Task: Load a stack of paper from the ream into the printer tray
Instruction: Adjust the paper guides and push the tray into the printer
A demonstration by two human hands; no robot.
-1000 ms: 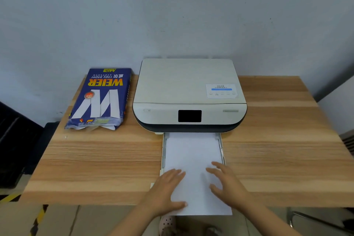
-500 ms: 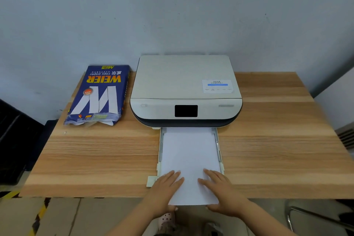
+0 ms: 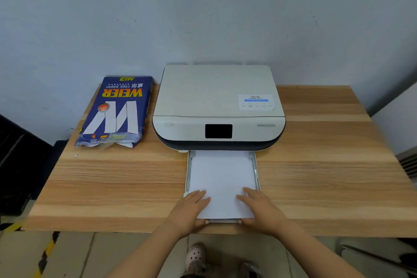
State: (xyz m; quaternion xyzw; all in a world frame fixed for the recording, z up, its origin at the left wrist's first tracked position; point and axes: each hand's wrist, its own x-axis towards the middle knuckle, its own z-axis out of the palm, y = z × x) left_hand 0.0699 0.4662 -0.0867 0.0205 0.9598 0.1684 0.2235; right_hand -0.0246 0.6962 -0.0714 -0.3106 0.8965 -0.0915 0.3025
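Both hands, left (image 3: 190,209) and right (image 3: 259,206), lie flat and open on the paper (image 3: 222,178) seated in the tray (image 3: 256,172) (pulled out from the printer (image 3: 217,106)); loading looks nearly done; closing the tray remains; ream (image 3: 117,111) on the desk (image 3: 327,165).

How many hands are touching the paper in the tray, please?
2: the left hand lies flat on the paper stack's near left corner, the right hand on its near right corner.
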